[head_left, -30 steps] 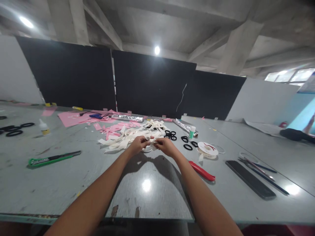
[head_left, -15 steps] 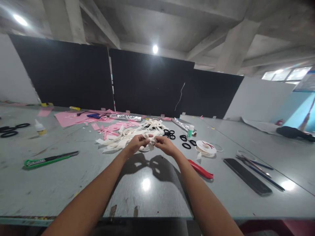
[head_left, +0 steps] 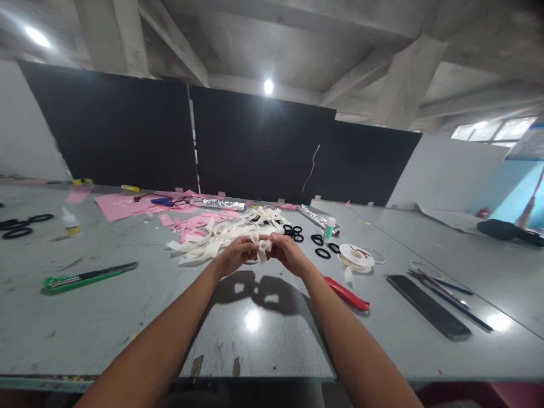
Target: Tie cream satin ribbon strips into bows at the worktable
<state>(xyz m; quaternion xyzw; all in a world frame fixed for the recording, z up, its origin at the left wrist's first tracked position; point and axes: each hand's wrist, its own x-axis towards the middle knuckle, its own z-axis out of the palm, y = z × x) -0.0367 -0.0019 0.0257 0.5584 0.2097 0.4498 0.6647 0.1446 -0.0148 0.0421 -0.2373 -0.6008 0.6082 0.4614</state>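
Observation:
Between my two hands, above the table, is a bunched white ribbon [head_left: 264, 247] with loops and a short hanging end. My left hand [head_left: 235, 254] pinches it from the left with closed fingers. On the other side my right hand [head_left: 289, 252] has its fingers closed on the same ribbon, close to the left fingertips. Behind the hands lies a loose pile of cream fabric strips [head_left: 212, 242]. A ribbon spool [head_left: 356, 256] lies to the right, a short end trailing from it. Several black rings [head_left: 323, 253] sit between the spool and the pile.
A green box cutter [head_left: 89, 277] lies at left, near a small glue bottle [head_left: 70, 222]. Right of my arm are a red-handled tool [head_left: 347, 293], a dark phone [head_left: 428, 306] and tweezers [head_left: 440, 286]. Pink sheets [head_left: 123, 205] and a glue stick [head_left: 329, 229] are farther back.
My right fingers have shifted slightly upward and curled over the ribbon. The ribbon's loops and hanging end have turned a little and show more clearly. My left hand stays nearly in place.

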